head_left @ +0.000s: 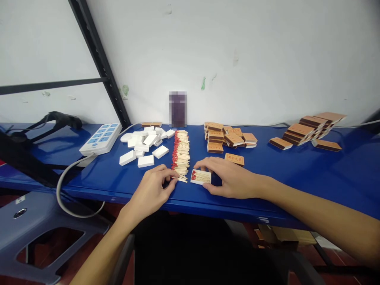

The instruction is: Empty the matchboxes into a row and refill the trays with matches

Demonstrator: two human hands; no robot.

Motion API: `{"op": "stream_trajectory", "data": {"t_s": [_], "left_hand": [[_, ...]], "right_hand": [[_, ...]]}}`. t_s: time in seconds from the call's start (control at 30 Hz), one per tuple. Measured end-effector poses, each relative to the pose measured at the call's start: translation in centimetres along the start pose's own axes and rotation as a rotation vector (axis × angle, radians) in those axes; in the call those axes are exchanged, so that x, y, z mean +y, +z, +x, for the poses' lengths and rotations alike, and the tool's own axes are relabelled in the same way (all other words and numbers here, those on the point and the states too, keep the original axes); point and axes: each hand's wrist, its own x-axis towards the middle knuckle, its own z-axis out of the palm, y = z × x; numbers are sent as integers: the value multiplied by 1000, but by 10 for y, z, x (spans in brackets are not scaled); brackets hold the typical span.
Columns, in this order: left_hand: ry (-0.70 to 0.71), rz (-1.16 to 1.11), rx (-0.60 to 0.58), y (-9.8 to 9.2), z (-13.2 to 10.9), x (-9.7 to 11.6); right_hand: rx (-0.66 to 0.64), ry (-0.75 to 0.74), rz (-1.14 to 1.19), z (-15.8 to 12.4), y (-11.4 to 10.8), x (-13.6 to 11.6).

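Note:
With thumb and forefinger pinched together, my left hand (158,188) is at the near end of a long row of red-tipped matches (181,152); it grips matches there, how many I cannot tell. My right hand (228,178) holds a white matchbox tray (201,183) by its sides, flat on the table. Matches (202,175) lie in this tray, red heads to the left. Behind my right hand is an orange matchbox sleeve (234,159). Left of the row lies a heap of white trays (146,161), some standing at odd angles.
Orange matchbox sleeves (215,136) are piled behind my right hand. More matchboxes (301,130) are stacked at the right. A power strip (101,138) with a white cable sits at the left by a black shelf post (103,59). A grey-blue stool (38,221) stands below.

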Motion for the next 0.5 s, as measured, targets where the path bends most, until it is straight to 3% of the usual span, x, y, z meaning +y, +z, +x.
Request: {"op": "stream_trajectory", "data": {"t_s": [0.5], "left_hand": [[-49, -39, -38, -5, 0, 1]], "right_hand": [[-14, 12, -15, 0, -1, 0]]}}
